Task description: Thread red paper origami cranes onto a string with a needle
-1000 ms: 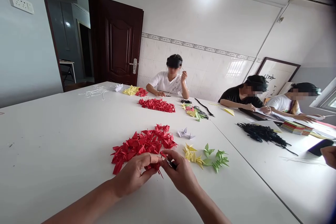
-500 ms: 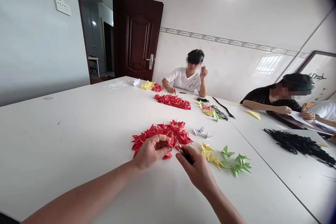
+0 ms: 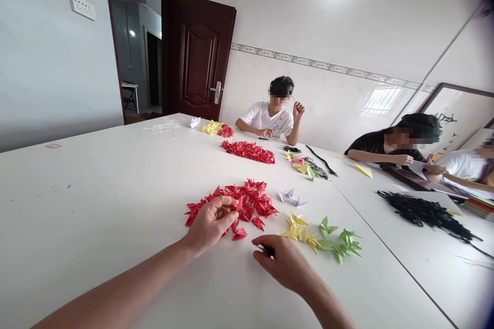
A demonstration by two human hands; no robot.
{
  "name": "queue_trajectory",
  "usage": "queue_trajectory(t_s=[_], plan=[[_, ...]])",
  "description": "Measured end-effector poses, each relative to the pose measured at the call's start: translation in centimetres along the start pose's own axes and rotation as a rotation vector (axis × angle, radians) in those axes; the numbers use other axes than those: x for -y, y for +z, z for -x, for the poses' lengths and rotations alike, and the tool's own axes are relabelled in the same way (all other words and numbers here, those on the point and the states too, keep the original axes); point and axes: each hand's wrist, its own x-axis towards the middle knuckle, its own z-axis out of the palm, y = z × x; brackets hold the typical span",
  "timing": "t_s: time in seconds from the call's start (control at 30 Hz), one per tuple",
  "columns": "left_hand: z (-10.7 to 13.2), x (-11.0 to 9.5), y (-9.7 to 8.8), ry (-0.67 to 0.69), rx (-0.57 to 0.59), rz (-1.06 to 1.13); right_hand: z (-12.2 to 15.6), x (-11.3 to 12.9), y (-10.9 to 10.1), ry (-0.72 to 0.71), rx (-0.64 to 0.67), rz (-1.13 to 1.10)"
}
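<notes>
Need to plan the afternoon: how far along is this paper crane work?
Done: many folded paper cranes, in a red heap, with a yellow group and a green group beside it. In hand: the left hand rests on the red heap, and the right hand pinches a small dark object. Left: the red cranes lie loose; how many more are wanted cannot be told.

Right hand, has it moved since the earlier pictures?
Yes. Judged against the yellow paper cranes, the right hand has drawn back toward the camera, away from the pile of red paper cranes.
</notes>
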Motion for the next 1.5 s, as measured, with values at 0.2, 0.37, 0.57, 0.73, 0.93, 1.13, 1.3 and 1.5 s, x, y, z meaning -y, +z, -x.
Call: queue_trajectory(t_s=[0.2,0.37,0.57,0.73,0.93,1.13,1.3,1.5], plan=[[-0.5,1.2,-0.5,0.131,-0.026,-0.193,0.9,2.0,-0.4,0.025,0.225,0.22],[-0.9,1.9,-0.8,0.358,-0.002,-0.414,1.1,2.5,-0.7,0.067,0.336,0.28],[-0.7,2.1,-1.0,0.433,0.028,-0.594,1.2,2.2,-0.5,0.021,0.337,0.304],[-0.8,1.7,-1.1,0.481,-0.05,-0.655,1.2,2.1,-0.3,-0.005,0.343,0.341],[-1.1,1.1,-1.5,0.631,-0.152,-0.67,1.1,2.1,0.1,-0.024,0.341,0.406],[-0.1,0.4,-1.0,0.753,0.161,-0.541,1.1,2.3,0.4,-0.075,0.351,0.416],[0.8,0.8,0.1,0.671,0.432,-0.547,1.0,2.1,0.5,-0.057,0.355,0.375],[1.0,0.8,0.4,0.638,0.451,-0.564,0.9,1.9,0.6,-0.049,0.361,0.332]])
